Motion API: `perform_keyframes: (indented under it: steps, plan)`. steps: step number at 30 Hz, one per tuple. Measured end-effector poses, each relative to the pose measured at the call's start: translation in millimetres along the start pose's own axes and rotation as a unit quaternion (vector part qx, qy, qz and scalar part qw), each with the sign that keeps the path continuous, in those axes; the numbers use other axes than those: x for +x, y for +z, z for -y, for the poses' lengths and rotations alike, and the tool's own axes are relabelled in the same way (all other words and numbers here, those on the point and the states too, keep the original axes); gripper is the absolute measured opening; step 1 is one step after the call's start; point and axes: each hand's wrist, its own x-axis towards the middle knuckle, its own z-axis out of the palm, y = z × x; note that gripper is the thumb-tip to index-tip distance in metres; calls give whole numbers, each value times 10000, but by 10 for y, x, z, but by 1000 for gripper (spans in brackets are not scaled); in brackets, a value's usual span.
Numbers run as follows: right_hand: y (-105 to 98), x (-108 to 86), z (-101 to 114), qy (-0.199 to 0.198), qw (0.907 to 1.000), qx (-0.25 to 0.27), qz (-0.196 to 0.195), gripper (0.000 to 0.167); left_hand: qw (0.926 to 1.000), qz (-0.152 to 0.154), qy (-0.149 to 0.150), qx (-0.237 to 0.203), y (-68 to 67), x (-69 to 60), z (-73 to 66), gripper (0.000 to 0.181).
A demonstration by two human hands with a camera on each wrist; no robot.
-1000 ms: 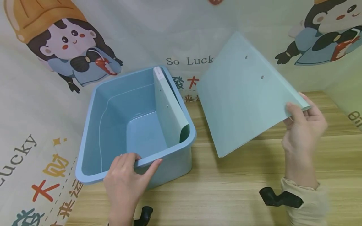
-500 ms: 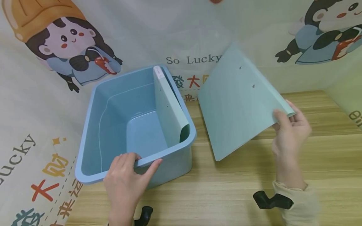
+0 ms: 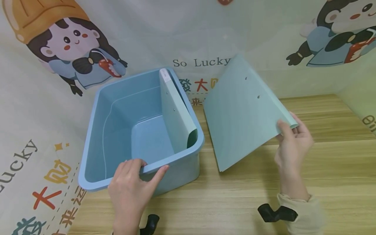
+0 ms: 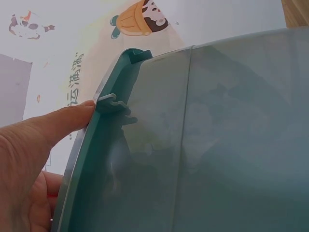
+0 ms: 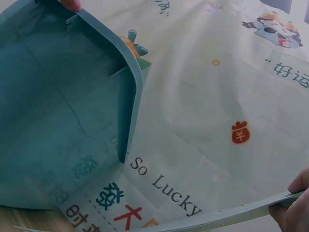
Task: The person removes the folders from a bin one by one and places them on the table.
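Observation:
A blue plastic tub [image 3: 179, 174] stands on the table in the head view. My left hand [image 3: 129, 187] grips its near rim, thumb outside and fingers over the inner side; the left wrist view shows the thumb [image 4: 63, 121] against the tub's edge. Inside, a pale green ring binder [image 3: 176, 120] stands upright along the right wall. To the right of the tub, my right hand [image 3: 293, 145] pinches a second pale green binder [image 3: 238, 120] by the lower end of its spine. That binder is tilted and apart from the tub. In the right wrist view it appears edge-on [image 5: 231, 213].
The wooden table [image 3: 229, 205] extends in front and to the right. A printed cloth [image 3: 205, 29] with cartoon figures and lettering hangs behind and to the left. A black mount sits on each wrist, the right one [image 3: 277, 213] over a beige sleeve [image 3: 305, 212].
My right hand has moved left and down with the binder, bringing it closer to the tub and lower. The left hand, the tub and the binder inside it stay put.

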Motion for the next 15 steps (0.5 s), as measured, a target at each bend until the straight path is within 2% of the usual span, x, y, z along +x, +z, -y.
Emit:
perform_keyframes:
  steps: [6,15]
  plan:
    - [-60,-16,-73,119,9999,10,-103,25,10000,-82,19,-22,7,4,-10,60]
    - [-85,-27,-160,-6,9998,16,-188,27,9998,-209,34,-59,17,14,-17,62]
